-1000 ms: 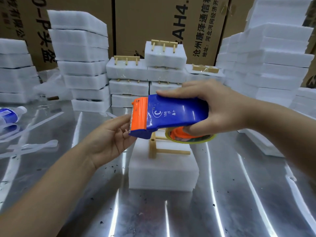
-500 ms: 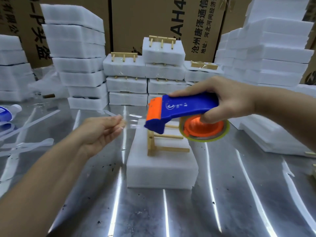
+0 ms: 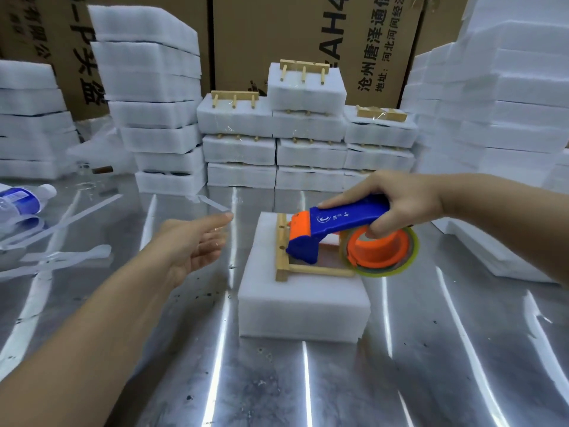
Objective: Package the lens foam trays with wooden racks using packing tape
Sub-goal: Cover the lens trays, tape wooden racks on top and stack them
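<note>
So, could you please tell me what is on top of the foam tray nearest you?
A wooden rack lies flat on the foam tray. The tape dispenser, gripped by the right hand, covers most of its pegs.

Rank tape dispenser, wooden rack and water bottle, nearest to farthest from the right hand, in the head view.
1. tape dispenser: gripped by the right hand.
2. wooden rack: just below, on the foam tray.
3. water bottle: far left on the table.
</note>
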